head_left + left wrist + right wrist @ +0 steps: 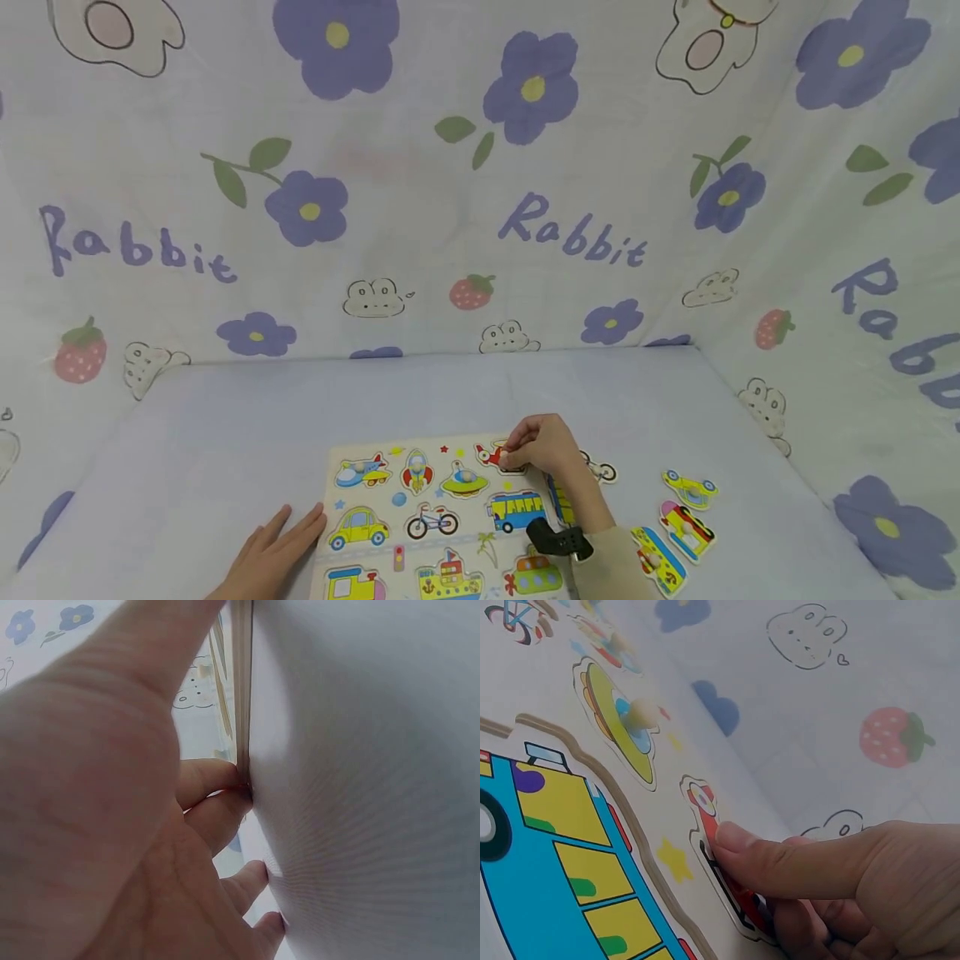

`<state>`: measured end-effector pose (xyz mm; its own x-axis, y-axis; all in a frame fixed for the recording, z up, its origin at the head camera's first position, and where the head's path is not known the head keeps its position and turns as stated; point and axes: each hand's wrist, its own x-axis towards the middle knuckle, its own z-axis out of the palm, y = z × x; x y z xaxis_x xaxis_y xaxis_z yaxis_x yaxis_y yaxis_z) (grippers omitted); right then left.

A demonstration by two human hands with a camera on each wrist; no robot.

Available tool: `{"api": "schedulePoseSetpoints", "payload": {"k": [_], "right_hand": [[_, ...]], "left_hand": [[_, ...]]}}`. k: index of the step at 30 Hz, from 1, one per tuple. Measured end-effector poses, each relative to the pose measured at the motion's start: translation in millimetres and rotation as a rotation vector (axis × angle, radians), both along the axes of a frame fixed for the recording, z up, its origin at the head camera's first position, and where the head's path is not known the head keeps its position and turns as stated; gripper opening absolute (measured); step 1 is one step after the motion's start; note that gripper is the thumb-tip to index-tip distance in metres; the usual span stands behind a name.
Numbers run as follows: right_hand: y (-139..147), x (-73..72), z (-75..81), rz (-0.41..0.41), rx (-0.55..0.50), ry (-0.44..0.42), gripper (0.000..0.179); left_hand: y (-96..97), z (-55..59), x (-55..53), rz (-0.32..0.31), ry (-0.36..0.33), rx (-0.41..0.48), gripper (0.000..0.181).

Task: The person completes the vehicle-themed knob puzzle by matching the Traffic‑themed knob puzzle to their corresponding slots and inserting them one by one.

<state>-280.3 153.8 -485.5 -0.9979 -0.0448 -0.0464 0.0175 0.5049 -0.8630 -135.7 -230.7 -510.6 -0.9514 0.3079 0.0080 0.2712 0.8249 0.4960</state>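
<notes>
"Where's the helicopter piece [703, 801]?"

"At the far right corner of the puzzle board [472, 515], well short of the far edge of the surface [225, 442]. My right grip [551, 447] has it pinched between thumb and fingers. I can't tell whether it's fully seated in its slot."

"And your left grip [273, 550]?"

"Fingers extended, not clasping, tips against the board's left side. That should keep it from skating."

"How will the piece handle?"

"Light and stiff, I'd judge: thin painted wood, perhaps a bit slick on its face. The slender tail and skids look the weakest, so I'd avoid levering there. The flying saucer piece [616, 724] beside it carries a knob [641, 715]; if mine has one, my thumb hides it. That's where I'd take hold, mid-body, pressing evenly."
</notes>
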Motion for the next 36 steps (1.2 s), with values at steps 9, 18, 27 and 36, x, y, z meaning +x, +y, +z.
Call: {"api": "schedulePoseSetpoints", "payload": {"k": [9, 18, 27, 36], "right_hand": [[-3.8, 4.3, -1.2, -0.005, -0.007, 0.056, 0.025], [-5.7, 5.7, 1.4, -0.019, 0.031, 0.069, 0.025], [-8.8, 9.2, 2.5, -0.010, 0.087, 0.114, 0.025], [-15.6, 24.4, 8.2, -0.012, 0.132, 0.224, 0.017]], "left_hand": [[-0.7, -4.0, 3.4, 0.028, 0.079, -0.019, 0.108], [2.0, -2.2, 4.6, 0.037, 0.089, -0.028, 0.110], [1.3, -4.4, 2.9, 0.053, 0.063, -0.015, 0.111], [2.4, -2.6, 2.4, 0.073, 0.026, -0.021, 0.111]]}}
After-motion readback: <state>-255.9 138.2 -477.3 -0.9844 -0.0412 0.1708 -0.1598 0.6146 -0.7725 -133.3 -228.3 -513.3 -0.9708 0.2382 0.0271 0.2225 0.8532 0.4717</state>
